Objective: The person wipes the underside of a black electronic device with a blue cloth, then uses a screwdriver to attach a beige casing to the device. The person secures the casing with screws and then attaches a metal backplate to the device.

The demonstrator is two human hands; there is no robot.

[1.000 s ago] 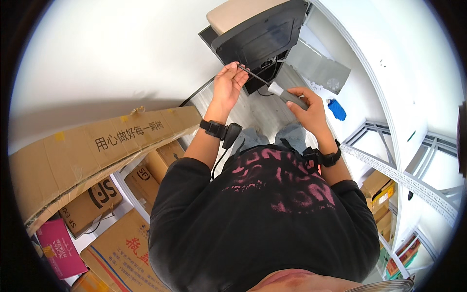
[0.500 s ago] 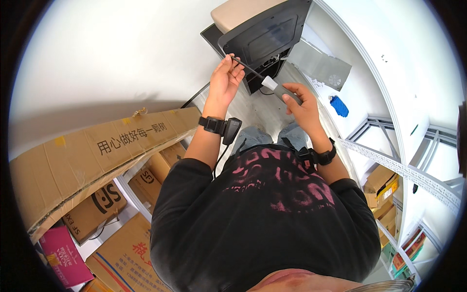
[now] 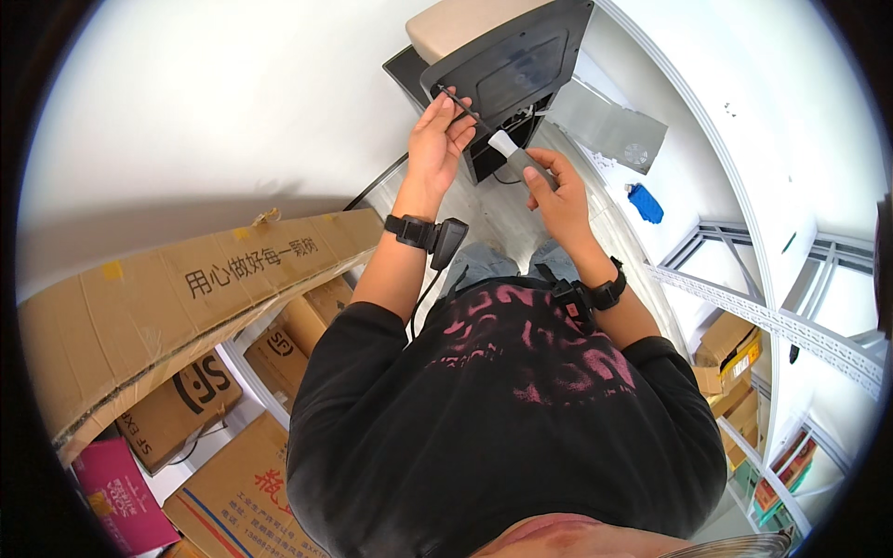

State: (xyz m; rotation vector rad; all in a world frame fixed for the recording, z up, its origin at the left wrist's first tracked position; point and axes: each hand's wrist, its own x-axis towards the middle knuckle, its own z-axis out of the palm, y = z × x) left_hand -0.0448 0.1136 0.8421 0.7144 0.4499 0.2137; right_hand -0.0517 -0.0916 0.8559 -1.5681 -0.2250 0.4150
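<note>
A screwdriver (image 3: 503,142) with a grey handle, a white collar and a dark shaft slants up and left in front of me. My right hand (image 3: 563,195) is closed round its handle. My left hand (image 3: 435,147) pinches the shaft near the tip with thumb and forefinger, its other fingers loosely curled. The tip meets the lower left corner of a dark panel (image 3: 521,67), which has a raised centre; whether it sits in a screw cannot be made out. Behind the panel is a beige, rounded body (image 3: 465,26).
A dark frame with cables (image 3: 521,121) stands under the panel. Beside it leans a grey metal sheet (image 3: 605,121). A blue object (image 3: 646,204) lies at the right by a white perforated shelf rail (image 3: 744,302). On the left, a long cardboard piece (image 3: 139,298) tops a shelf with several boxes (image 3: 181,400).
The screwdriver and both hands have shifted up; the right hand has also moved left. The tip now lies closer to the panel's corner.
</note>
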